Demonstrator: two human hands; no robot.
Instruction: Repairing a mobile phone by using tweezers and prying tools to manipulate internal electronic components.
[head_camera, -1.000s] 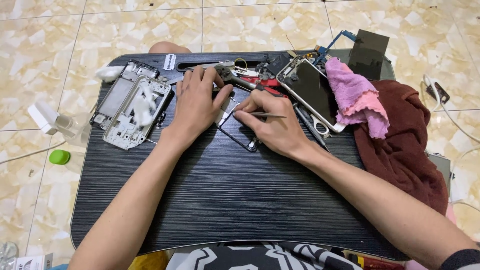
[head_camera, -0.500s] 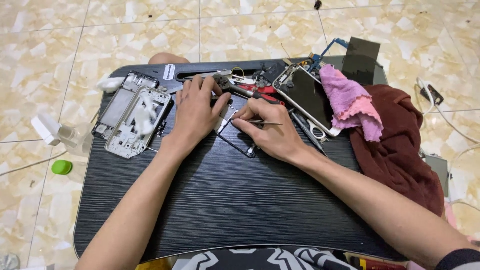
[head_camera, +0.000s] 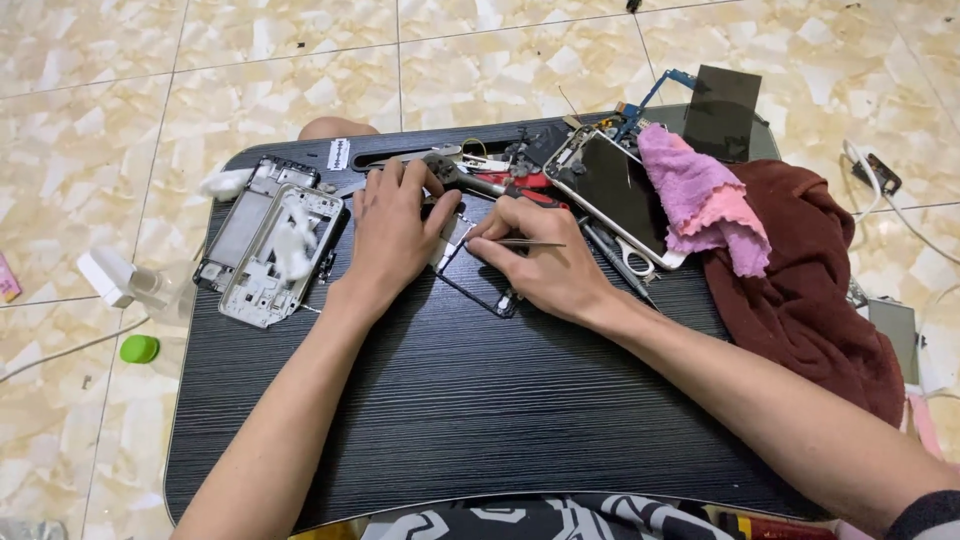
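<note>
My left hand (head_camera: 392, 232) lies flat, fingers spread, on a small dark phone part (head_camera: 478, 280) on the black lap table (head_camera: 470, 400), pinning its left side. My right hand (head_camera: 545, 262) pinches thin metal tweezers (head_camera: 525, 242) whose tip touches the part's upper edge. Most of the part is hidden under both hands.
Two bare phone frames (head_camera: 270, 245) lie at the table's left. Pliers with red handles (head_camera: 490, 182), a phone with a dark screen (head_camera: 612, 185), scissors (head_camera: 630, 262), a pink cloth (head_camera: 705, 205) and a maroon cloth (head_camera: 810, 290) crowd the back right. A green cap (head_camera: 139, 348) and white charger (head_camera: 105, 277) sit on the tiled floor.
The view has drifted slightly, so the table sits a little lower in frame. Both hands stay on the small part, with the tweezers in nearly the same place.
</note>
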